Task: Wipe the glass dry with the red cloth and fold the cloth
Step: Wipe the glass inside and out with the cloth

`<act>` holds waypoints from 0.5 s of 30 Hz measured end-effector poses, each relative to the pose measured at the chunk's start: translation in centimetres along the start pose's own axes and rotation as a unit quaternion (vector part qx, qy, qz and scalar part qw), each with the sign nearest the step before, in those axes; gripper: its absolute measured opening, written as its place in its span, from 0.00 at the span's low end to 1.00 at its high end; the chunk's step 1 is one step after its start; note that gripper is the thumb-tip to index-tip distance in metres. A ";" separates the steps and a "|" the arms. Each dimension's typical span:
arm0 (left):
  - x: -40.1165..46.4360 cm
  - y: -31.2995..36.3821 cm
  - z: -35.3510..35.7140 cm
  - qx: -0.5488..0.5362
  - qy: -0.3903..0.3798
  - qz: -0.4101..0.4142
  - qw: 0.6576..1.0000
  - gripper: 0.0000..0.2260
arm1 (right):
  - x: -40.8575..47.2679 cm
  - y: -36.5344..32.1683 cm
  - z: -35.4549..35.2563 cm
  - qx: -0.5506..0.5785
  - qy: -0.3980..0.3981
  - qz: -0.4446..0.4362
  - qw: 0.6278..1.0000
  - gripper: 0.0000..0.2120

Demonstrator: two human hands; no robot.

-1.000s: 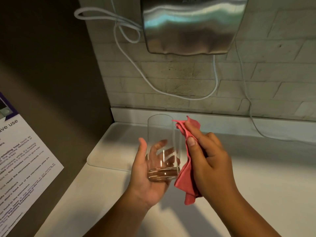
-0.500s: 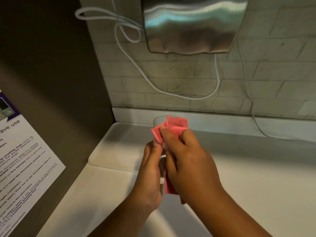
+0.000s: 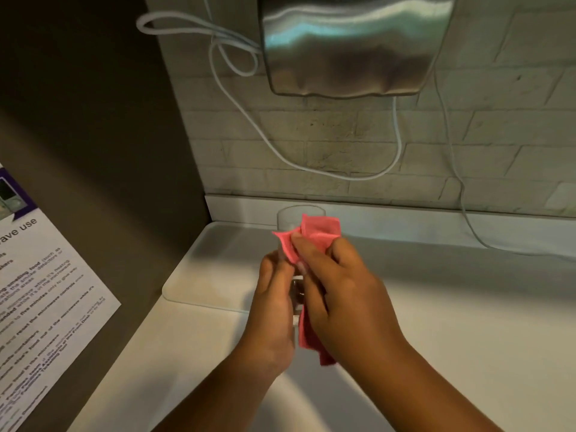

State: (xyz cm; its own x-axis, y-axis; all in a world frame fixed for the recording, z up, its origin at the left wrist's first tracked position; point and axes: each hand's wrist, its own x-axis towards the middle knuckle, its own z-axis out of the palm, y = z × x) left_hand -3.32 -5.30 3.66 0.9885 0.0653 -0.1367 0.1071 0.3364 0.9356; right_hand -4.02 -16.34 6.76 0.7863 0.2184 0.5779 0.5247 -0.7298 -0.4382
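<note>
A second ago the right hand (image 3: 343, 294) held the red cloth (image 3: 314, 235) against the glass's right side, with the left palm open under it. Now the cloth covers the near face of the glass (image 3: 293, 218) up to just under the rim, and both hands close over it. Since half a second ago little has shifted; the wipe carries on in place.

Right hand: fingers and thumb curled, pinching the cloth against the glass wall; loose cloth hangs below the palm. Left hand (image 3: 274, 310): fingers wrapped round the lower glass, holding it upright above the counter. Most of the glass is hidden behind hands and cloth, so how much of it is dry cannot be told.

Judgement: drying is mid-way; the folding is not yet begun.

Around: white counter (image 3: 452, 322) beneath; a pale tray or mat (image 3: 212, 269) on it to the far left; steel wall unit (image 3: 352, 45) overhead on the brick wall; white cable (image 3: 396, 145) looping down below it, well apart from the hands; printed notice (image 3: 46, 291) at left. Nothing stands in the way of the hands.
</note>
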 end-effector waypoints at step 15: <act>0.1 0.3 0.1 0.004 0.016 0.009 1.000 0.19 | 1.1 0.8 0.3 0.010 0.004 -0.014 1.000 0.22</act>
State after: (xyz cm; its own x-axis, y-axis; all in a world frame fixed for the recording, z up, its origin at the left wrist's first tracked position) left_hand -3.16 -5.24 3.97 0.9863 0.1017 -0.1297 0.0899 0.3279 0.9404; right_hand -2.62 -16.43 6.84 0.7687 0.2326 0.5958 0.5527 -0.7105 -0.4356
